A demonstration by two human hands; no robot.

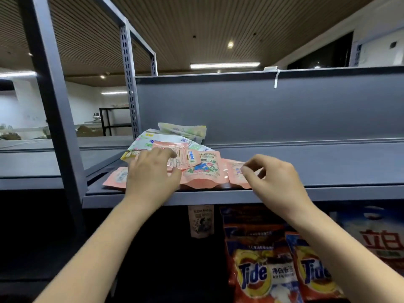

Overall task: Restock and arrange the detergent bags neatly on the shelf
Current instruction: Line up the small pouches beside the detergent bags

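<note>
Sorting underway: left hand (150, 171) presses spread fingers on pink bags (203, 171); right hand (271, 176) pinches one; next, straighten them on the shelf (328, 162)

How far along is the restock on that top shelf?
Done: bags are up on the shelf, but lying in a loose heap. In hand: the left hand rests on the pink bags; the right hand pinches the edge of another pink bag. Left: straightening the pile, including the white-green bags behind.
</note>
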